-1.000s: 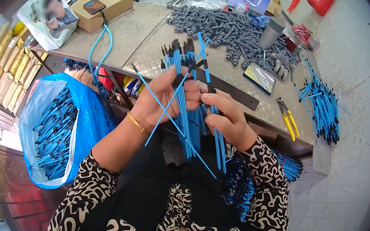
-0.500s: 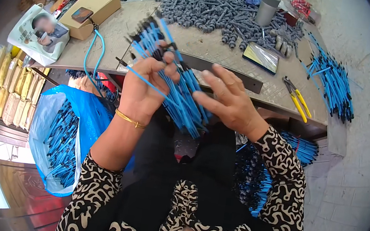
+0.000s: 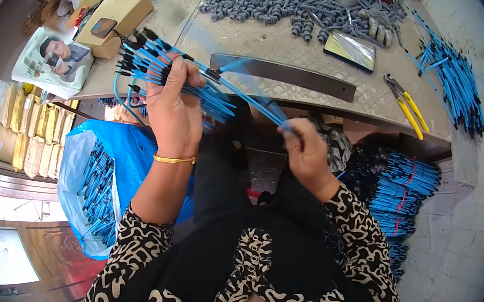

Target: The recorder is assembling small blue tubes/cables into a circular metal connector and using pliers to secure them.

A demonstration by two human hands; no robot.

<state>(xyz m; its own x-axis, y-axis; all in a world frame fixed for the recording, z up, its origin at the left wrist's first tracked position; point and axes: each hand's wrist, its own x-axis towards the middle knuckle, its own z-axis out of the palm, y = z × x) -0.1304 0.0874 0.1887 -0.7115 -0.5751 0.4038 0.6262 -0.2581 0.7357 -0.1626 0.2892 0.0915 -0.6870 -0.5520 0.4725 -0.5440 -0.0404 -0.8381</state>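
My left hand (image 3: 177,106) is closed round a bundle of thin blue tubes (image 3: 214,104) with black ends, held above my lap at the table's front edge. The black ends fan out to the left of my fingers. From the bundle a blue tube (image 3: 249,98) with a black fitting partway along it slants down to the right. My right hand (image 3: 308,157) pinches its far end between thumb and fingers. A blurred blue piece sticks up near the fitting; whether it belongs to the same tube I cannot tell.
A dark metal strip (image 3: 282,77) lies along the table's front, with yellow-handled pliers (image 3: 407,105) to its right. Behind are a phone-like slab (image 3: 350,50) and piled grey threaded parts (image 3: 262,1). More blue tubes fill a blue bag (image 3: 130,161) and stacked bundles (image 3: 398,196) below.
The bundle has tilted flatter, its black ends now pointing left. My right hand has moved down and right, from beside the bundle to gripping one tube's end. The view has shifted slightly.
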